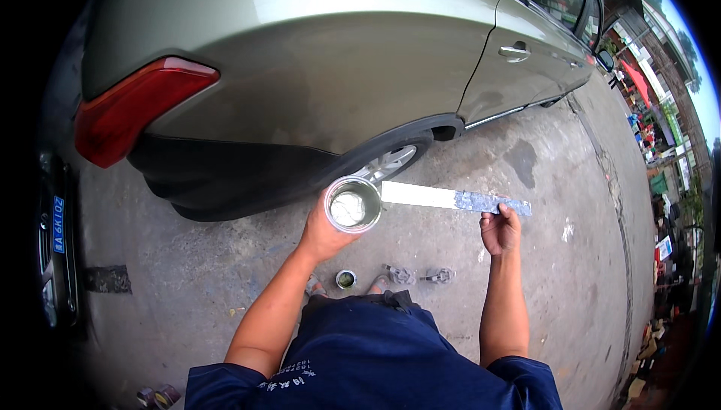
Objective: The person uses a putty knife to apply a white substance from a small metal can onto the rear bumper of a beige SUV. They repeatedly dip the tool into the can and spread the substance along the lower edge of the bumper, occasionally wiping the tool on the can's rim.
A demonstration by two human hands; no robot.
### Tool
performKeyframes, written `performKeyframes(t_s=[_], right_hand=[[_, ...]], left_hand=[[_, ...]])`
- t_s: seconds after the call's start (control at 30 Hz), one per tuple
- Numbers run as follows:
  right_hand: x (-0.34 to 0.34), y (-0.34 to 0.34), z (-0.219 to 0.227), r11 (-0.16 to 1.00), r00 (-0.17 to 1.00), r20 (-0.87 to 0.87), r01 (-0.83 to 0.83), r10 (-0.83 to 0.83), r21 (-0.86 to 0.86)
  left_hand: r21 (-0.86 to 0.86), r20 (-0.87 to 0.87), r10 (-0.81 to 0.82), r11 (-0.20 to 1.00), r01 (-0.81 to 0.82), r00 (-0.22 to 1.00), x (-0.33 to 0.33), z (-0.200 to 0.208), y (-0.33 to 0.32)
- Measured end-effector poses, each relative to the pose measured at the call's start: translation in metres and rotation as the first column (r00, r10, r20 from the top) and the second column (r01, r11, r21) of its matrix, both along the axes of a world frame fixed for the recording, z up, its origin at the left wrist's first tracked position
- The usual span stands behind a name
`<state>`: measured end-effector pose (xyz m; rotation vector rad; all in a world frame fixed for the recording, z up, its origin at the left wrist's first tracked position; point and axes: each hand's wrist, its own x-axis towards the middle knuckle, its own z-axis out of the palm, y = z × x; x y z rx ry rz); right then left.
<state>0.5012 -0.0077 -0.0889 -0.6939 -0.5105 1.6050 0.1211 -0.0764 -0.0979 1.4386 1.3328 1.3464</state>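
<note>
My left hand is wrapped round a round metal can, held up with its mouth facing me. Whitish or silvery material shows inside the can. My right hand pinches the blue-speckled end of a long flat strip, which looks like a mixing stick. The strip's paler, whitish part points left, and its tip meets or nearly meets the can's rim; I cannot tell whether they touch. Beyond both hands stands a greenish-grey car with a dark lower bumper.
A small open can stands on the concrete floor by my feet, beside two grey spray guns or similar tools. The car's rear wheel is just past the held can. Another dark car is at far left; cans sit at lower left.
</note>
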Motion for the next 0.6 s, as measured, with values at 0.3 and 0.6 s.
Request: performKeyframes(t_s=[0.3, 0.6], right_hand=[[-0.041, -0.004, -0.031, 0.992, 0.998, 0.002, -0.063, 0.064, -0.112], [-0.023, 0.0, -0.025, 0.999, 0.996, -0.093, -0.017, 0.012, -0.049]], left_hand=[[0.02, 0.064, -0.053, 0.998, 0.052, 0.997, 0.006, 0.007, 0.004], [0.03, 0.047, -0.034, 0.999, 0.033, 0.998, -0.005, -0.004, 0.001]])
